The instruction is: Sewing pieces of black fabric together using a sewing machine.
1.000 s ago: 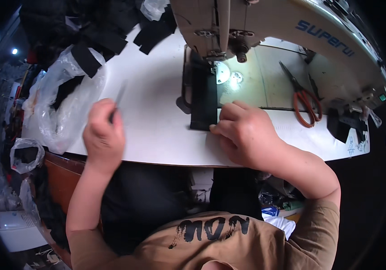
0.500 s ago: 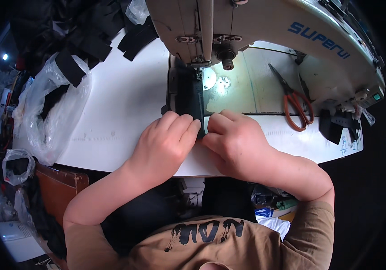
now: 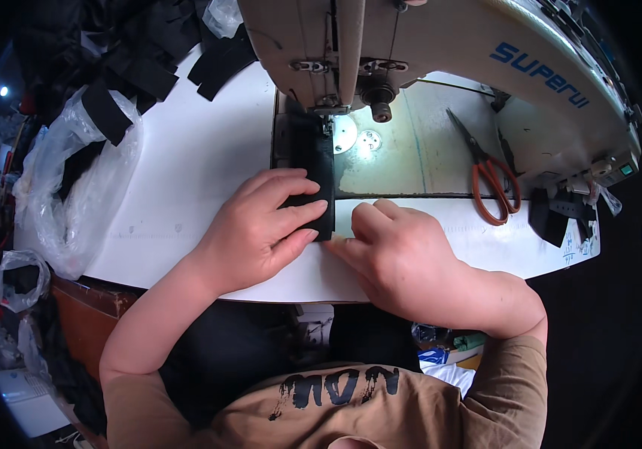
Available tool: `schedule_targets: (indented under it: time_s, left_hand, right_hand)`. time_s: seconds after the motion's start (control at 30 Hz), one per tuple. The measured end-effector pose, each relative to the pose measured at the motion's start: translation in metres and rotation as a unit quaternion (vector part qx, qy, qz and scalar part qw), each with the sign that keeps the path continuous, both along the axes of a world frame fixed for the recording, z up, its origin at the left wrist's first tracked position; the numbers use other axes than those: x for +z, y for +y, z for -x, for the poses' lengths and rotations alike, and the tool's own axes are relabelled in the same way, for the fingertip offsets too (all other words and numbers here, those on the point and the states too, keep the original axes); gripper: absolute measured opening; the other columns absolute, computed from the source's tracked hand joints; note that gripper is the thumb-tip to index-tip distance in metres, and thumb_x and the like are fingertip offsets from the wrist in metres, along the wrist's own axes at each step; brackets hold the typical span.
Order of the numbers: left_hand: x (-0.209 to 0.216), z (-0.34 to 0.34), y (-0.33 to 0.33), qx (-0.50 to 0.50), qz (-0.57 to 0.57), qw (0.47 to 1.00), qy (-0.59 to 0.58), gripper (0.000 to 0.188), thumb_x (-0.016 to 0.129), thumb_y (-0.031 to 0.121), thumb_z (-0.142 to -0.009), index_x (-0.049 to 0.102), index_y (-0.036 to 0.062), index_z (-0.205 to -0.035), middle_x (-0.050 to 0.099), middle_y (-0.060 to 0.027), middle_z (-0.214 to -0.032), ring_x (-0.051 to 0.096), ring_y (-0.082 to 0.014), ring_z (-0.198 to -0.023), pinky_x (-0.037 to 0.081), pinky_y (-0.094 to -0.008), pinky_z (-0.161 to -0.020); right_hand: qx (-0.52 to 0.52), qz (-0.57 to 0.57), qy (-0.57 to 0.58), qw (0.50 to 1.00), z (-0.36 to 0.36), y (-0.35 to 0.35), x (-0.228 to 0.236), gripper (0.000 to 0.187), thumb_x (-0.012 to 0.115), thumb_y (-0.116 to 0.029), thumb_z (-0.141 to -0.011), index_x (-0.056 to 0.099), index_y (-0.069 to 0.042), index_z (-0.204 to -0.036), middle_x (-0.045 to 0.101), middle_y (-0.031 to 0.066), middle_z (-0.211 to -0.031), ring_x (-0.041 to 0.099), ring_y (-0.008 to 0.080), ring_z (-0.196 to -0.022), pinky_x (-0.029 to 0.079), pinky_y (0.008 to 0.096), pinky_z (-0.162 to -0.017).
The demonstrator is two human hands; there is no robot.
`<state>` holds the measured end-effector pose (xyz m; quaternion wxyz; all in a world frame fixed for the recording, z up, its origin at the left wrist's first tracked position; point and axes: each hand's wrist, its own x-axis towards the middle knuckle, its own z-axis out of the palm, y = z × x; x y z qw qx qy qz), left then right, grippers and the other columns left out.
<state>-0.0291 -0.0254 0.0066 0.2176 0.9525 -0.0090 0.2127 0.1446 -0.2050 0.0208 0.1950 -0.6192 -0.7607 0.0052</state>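
A black fabric strip (image 3: 313, 166) lies lengthwise on the machine bed, its far end under the presser foot (image 3: 326, 126) of the sewing machine (image 3: 448, 45). My left hand (image 3: 255, 228) rests on the strip's left side with fingers spread, fingertips on the cloth. At the strip's near right corner, my right hand (image 3: 403, 243) has its fingers curled and pinched on the edge. The thumb and fingertip contact there is partly hidden by the hand itself.
Scissors with orange handles (image 3: 494, 179) lie right of the needle. Black fabric pieces (image 3: 220, 63) are piled at the far left, beside a clear plastic bag (image 3: 59, 202). More black scraps (image 3: 549, 218) lie at the right end of the white table (image 3: 163, 202).
My left hand has loosened from a closed grip and spread its fingers over the strip. The strip now lies flatter and wider. My right hand has shifted slightly nearer, still pinching.
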Motion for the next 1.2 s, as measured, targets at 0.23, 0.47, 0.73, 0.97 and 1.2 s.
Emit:
schedule_targets:
  time_s: [0.23, 0.47, 0.73, 0.97, 1.2]
  left_hand:
    - [-0.002, -0.005, -0.003, 0.029, -0.001, 1.0, -0.006, 0.036, 0.079, 0.006, -0.079, 0.074, 0.0042, -0.115, 0.066, -0.0156, -0.132, 0.063, -0.0386, -0.121, 0.052, -0.0474, -0.102]
    - [0.0, -0.003, -0.007, 0.034, -0.04, 0.999, -0.013, 0.032, 0.082, 0.012, -0.08, 0.075, 0.0045, -0.11, 0.069, -0.0146, -0.126, 0.065, -0.0366, -0.117, 0.054, -0.047, -0.102]
    - [-0.002, -0.002, -0.003, 0.037, 0.004, 0.999, 0.002, 0.037, 0.083, 0.009, -0.078, 0.076, 0.0071, -0.114, 0.069, -0.0135, -0.129, 0.064, -0.0368, -0.119, 0.053, -0.0464, -0.103]
    - [-0.002, -0.003, -0.003, 0.035, 0.013, 0.999, -0.006, 0.036, 0.084, 0.01, -0.077, 0.076, 0.0064, -0.113, 0.069, -0.0133, -0.128, 0.063, -0.0364, -0.12, 0.053, -0.0462, -0.102]
    - [-0.002, -0.002, -0.002, 0.038, 0.019, 0.999, 0.0, 0.035, 0.084, 0.01, -0.077, 0.076, 0.0089, -0.112, 0.065, -0.0139, -0.132, 0.06, -0.0373, -0.124, 0.051, -0.0473, -0.103]
  right_hand:
    - [-0.001, -0.017, -0.005, 1.0, 0.001, 0.0, 0.0, 0.031, 0.075, -0.009, -0.073, 0.079, -0.01, -0.104, 0.056, 0.0054, -0.084, 0.058, 0.0223, -0.073, 0.049, 0.0341, -0.056]
    - [0.001, -0.01, 0.002, 1.0, 0.0, -0.001, 0.0, 0.034, 0.076, -0.009, -0.07, 0.079, -0.01, -0.104, 0.056, 0.0053, -0.085, 0.059, 0.0222, -0.075, 0.05, 0.0339, -0.057]
    - [-0.032, -0.008, 0.112, 0.993, -0.004, -0.003, 0.005, 0.026, 0.074, 0.001, -0.068, 0.078, -0.006, -0.093, 0.06, 0.0075, -0.083, 0.064, 0.0271, -0.07, 0.053, 0.0368, -0.058]
    - [-0.052, -0.033, 0.13, 0.99, 0.001, -0.003, 0.004, 0.035, 0.072, 0.002, -0.068, 0.078, -0.005, -0.101, 0.06, 0.0075, -0.083, 0.064, 0.0264, -0.069, 0.053, 0.0371, -0.057]
    - [0.001, -0.039, 0.031, 0.999, 0.003, 0.0, -0.006, 0.048, 0.075, -0.004, -0.064, 0.075, -0.005, -0.111, 0.057, 0.0055, -0.087, 0.059, 0.024, -0.075, 0.052, 0.0353, -0.058]
